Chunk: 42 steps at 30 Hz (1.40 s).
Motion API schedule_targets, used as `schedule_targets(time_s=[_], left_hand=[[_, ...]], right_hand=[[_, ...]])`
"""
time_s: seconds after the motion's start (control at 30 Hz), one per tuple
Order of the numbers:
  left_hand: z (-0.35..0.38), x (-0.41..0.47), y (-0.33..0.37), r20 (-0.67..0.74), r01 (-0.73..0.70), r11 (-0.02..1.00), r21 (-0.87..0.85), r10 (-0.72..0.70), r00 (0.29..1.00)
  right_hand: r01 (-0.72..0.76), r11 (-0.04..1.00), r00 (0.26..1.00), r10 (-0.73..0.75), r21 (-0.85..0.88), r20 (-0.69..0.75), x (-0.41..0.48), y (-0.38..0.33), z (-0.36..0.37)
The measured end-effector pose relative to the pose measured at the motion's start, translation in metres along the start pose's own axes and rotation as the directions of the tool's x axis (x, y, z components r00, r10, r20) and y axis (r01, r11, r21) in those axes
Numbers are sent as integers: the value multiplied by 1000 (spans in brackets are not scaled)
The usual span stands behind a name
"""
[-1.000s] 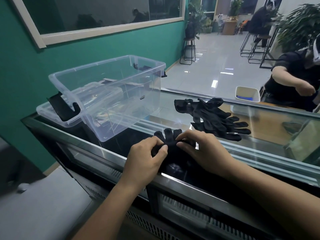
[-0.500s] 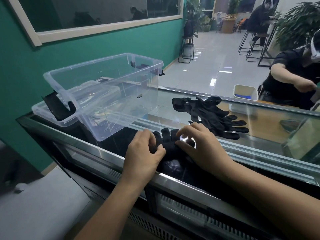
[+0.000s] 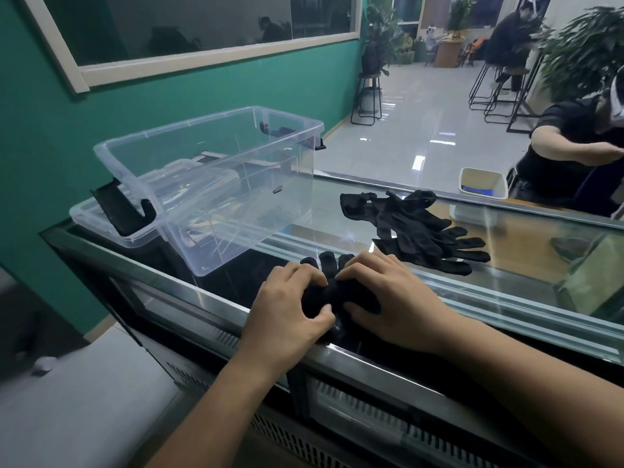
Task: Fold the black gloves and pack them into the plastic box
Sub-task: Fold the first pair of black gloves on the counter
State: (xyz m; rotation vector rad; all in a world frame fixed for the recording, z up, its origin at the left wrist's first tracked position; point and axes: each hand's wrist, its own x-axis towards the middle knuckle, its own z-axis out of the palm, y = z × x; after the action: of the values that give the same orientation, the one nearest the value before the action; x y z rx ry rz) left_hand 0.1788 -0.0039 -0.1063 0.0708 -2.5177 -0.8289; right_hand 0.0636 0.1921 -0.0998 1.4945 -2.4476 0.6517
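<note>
A black glove (image 3: 332, 292) lies bunched on the glass counter near its front edge, its fingertips sticking out away from me. My left hand (image 3: 290, 307) and my right hand (image 3: 391, 302) both pinch it, fingers curled over the fabric, thumbs underneath. A loose pile of more black gloves (image 3: 415, 229) lies flat on the glass behind my right hand. The clear plastic box (image 3: 236, 211) stands open and tilted to the left, resting on its lid, with nothing black inside.
The glass counter (image 3: 506, 298) has a metal front rail. A white bin (image 3: 483, 184) stands beyond the counter. Another person (image 3: 574, 153) sits at the far right, arm stretched out. Green wall on the left.
Both hands have drawn the glove together into a tighter bundle, thumbs now tucked under it. The pile of gloves and the box have not moved.
</note>
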Motion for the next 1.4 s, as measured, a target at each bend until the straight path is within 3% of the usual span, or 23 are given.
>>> schedule_targets(time_s=[0.33,0.53,0.73,0.87,0.97,1.1,1.3,1.4], left_hand=[[2,-3,-1,-89,69,995,-68,-75,993],[-4,4,-2,-73,205,959,-197,-223,972],[-1,20,-4,-34,275,950,-147,-282,959],[0,23,-8,-106,156,985,-78,-164,981],[0,22,-12,-119,-34,998,-45,29,992],[-5,19,-16,-74,-233,969,77,239,968],[-14,20,-26,93,-372,894,251,360,928],[-14,29,-26,172,-465,805,369,433,885]], right_hand=[[-27,996,996,33,81,-77,2,0,-1],[-150,960,973,185,237,-136,-1,-3,-5],[-227,954,945,265,198,-190,3,5,1],[-181,973,943,212,142,-258,2,6,3],[-61,998,954,66,24,-292,3,3,3],[63,997,976,-71,-45,-204,0,0,3],[84,996,988,-82,10,-128,-4,-4,1],[51,999,990,-49,11,-132,-3,0,7]])
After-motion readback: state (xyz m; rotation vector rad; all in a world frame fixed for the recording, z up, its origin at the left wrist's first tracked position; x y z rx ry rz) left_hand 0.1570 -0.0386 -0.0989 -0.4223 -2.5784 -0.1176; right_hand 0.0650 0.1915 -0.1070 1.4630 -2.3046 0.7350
